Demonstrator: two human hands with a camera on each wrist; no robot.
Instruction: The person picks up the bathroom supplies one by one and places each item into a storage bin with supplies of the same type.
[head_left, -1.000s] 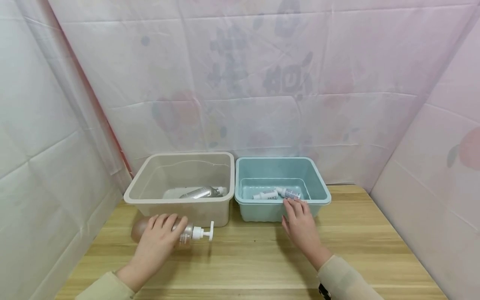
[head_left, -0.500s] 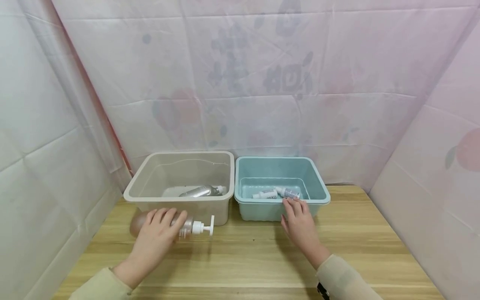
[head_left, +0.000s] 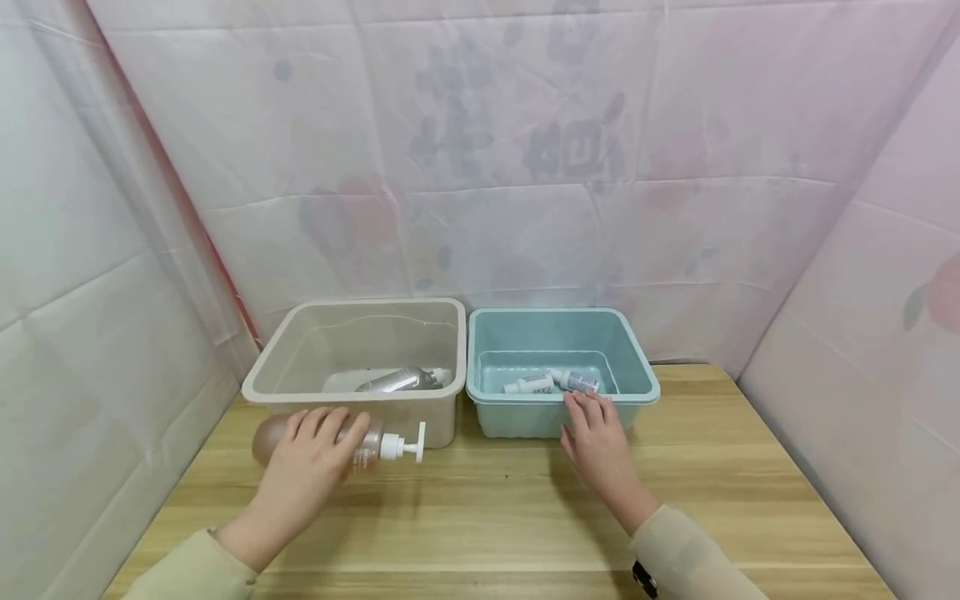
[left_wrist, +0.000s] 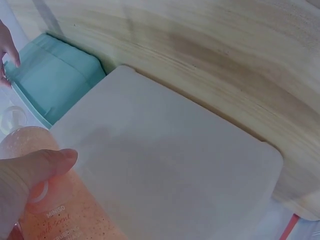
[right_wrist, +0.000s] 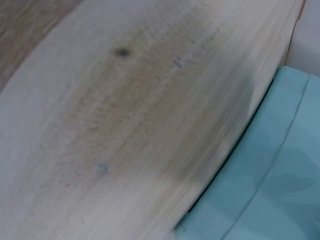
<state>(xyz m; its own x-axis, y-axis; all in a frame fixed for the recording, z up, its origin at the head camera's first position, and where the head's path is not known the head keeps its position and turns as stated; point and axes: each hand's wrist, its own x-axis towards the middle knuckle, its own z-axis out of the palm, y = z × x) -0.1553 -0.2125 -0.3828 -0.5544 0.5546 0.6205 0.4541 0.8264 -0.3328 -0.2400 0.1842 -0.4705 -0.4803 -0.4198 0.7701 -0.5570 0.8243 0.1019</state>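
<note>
My left hand (head_left: 311,462) grips a pump bottle (head_left: 367,448) from above. The bottle lies sideways, its white pump head (head_left: 405,447) pointing right, in front of the beige bin (head_left: 420,417). In the left wrist view the thumb presses along the bottle (left_wrist: 65,210), which shows pinkish liquid and printed lettering. My right hand (head_left: 603,454) rests its fingertips on the front rim of the light blue bin (head_left: 517,419). Inside that bin lie two small white bottles, one plain (head_left: 529,384) and one with a patterned label (head_left: 576,381).
A clear bottle with a grey label (head_left: 401,380) lies in the beige bin. The two bins stand side by side at the back of the wooden table (head_left: 510,525). Printed cloth sheets (head_left: 525,225) hang behind and at both sides.
My left hand has brought the pump bottle slightly up and to the left, closer against the beige bin's front. The right hand stays at the blue bin's rim.
</note>
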